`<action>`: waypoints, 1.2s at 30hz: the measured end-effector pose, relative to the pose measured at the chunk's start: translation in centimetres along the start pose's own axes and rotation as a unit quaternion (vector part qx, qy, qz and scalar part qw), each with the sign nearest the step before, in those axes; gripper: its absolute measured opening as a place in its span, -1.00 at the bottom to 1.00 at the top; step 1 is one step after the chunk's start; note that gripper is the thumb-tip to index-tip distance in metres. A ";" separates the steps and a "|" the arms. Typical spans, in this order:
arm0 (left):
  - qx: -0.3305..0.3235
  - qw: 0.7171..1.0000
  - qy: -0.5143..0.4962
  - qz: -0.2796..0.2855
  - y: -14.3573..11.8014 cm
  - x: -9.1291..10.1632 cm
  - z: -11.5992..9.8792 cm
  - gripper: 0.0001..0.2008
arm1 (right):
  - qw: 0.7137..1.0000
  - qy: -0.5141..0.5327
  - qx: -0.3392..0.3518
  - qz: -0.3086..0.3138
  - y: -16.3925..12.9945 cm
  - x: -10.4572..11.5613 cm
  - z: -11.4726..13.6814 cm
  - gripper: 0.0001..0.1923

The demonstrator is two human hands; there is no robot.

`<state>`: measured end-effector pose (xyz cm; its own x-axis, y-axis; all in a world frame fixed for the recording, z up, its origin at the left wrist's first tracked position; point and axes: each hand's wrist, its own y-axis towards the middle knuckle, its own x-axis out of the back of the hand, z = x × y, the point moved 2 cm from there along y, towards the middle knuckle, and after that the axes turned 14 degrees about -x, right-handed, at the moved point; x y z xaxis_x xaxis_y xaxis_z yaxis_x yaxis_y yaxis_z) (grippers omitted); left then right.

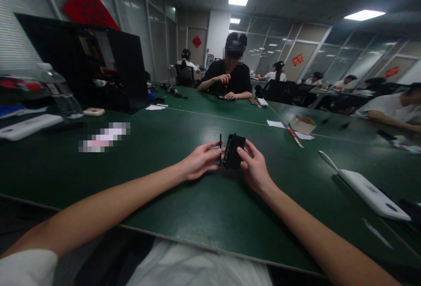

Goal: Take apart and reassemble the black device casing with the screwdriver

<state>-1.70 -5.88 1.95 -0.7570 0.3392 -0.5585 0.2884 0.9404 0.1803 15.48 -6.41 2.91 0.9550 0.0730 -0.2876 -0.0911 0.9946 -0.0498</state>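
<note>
Past white garment [197,265] at six o'clock, pinching thin black panel [220,138] in left hand [199,162], just beside, at nine o'clock from black casing [233,152], gripped in right hand [255,167], with long axes twelve-to-six.

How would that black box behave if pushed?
The black box would probably slide, not roll, given its flat face. It seems stiff: edges look straight in the right hand. Small parts showing along one side may be fragile.
</note>
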 end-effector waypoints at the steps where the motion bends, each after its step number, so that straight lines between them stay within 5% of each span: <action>1: -0.002 1.000 0.004 0.001 0.0 0.0 0.1 -0.59 | 1.000 -0.003 0.004 -0.002 0.0 0.0 -0.1 -0.45; 22: -0.037 0.998 0.054 0.011 -0.3 -0.1 1.4 -0.49 | 0.998 -0.051 0.029 -0.009 -0.2 0.1 -1.1 -0.40; 31: -0.119 0.987 0.102 -0.030 -0.4 -0.8 2.0 -0.60 | 0.998 -0.048 0.031 0.023 -0.1 0.3 -1.9 -0.37; 36: -0.123 0.981 0.142 0.041 -1.0 -1.3 2.5 -0.47 | 0.990 -0.130 0.023 0.040 -0.6 0.2 -1.8 -0.41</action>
<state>0.44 -7.27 0.51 -0.8800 0.3741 -0.2927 0.2311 0.8756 0.4242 15.17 -7.10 1.20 0.9863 0.1614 -0.0327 -0.1612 0.9869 0.0084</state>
